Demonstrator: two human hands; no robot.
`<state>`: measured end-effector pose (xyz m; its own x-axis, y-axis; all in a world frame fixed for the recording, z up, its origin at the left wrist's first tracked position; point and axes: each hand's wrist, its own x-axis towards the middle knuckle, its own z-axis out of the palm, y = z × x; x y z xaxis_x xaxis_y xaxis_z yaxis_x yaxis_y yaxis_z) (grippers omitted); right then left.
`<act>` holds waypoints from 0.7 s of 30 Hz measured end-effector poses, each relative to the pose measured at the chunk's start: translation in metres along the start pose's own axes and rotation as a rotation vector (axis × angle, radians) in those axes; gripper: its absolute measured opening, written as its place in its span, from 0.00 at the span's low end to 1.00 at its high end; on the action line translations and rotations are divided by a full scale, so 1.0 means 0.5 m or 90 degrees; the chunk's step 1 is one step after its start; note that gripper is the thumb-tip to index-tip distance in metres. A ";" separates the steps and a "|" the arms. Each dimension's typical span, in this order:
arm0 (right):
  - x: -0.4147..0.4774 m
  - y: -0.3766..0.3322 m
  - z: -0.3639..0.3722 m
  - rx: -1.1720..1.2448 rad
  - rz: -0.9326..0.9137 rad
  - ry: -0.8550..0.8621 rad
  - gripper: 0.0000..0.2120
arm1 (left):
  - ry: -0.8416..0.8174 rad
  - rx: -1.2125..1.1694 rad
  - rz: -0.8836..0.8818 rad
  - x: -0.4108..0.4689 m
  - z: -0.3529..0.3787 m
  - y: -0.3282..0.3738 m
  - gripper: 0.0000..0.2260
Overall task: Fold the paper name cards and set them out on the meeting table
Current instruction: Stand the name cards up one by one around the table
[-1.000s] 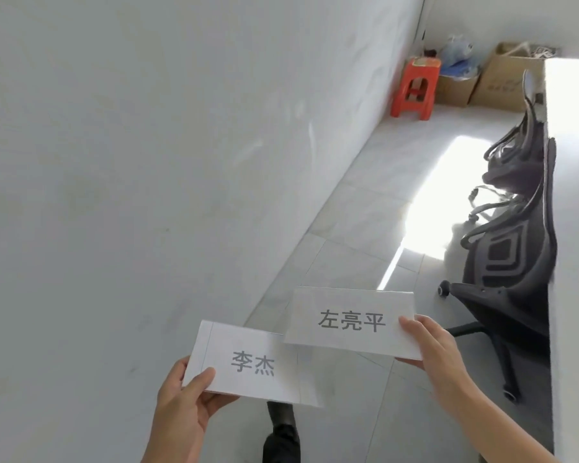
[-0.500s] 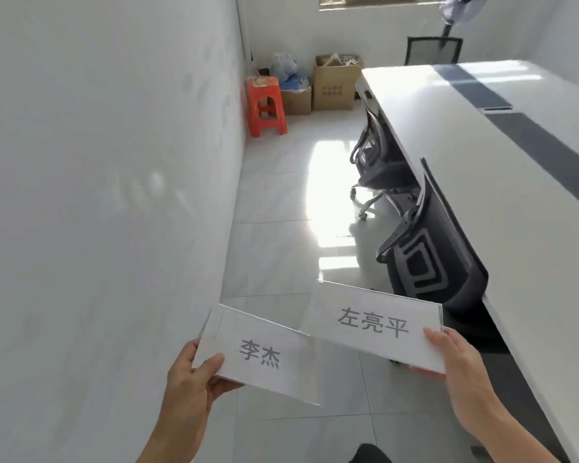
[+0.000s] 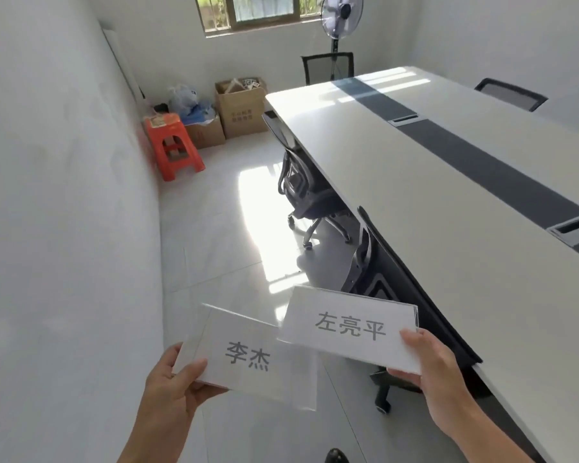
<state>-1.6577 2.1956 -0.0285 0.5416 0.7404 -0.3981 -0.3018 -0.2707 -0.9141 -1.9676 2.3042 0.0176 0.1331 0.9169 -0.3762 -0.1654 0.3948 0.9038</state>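
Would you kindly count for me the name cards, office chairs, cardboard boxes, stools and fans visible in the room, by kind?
Name cards: 2, the two-character card in the left hand and the three-character card in the right hand
Office chairs: 4
Cardboard boxes: 2
Stools: 1, orange
Fans: 1
Total: 10

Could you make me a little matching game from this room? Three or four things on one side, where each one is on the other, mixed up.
Things:
1. card reading 李杰
2. card reading 左亮平
3. orange stool
4. standing fan

Places:
A. far end of the room, near the window
B. held in the right hand
C. beside the left wall, next to cardboard boxes
D. held in the left hand

Pairs: 1-D, 2-B, 3-C, 4-A
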 end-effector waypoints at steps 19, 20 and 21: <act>0.340 -0.216 -0.036 0.151 -0.061 0.430 0.11 | -0.451 0.076 -0.050 0.637 0.465 0.247 0.08; 0.343 -0.217 -0.044 0.155 -0.045 0.467 0.11 | -0.475 0.082 -0.060 0.653 0.498 0.248 0.09; 0.345 -0.219 -0.054 0.165 -0.032 0.498 0.11 | -0.496 0.086 -0.072 0.667 0.529 0.246 0.10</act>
<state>-1.5100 2.3364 0.0006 0.9201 0.0787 -0.3836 -0.3826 -0.0278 -0.9235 -1.6850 2.6433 0.0576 0.7949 0.5480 -0.2605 0.0025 0.4264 0.9045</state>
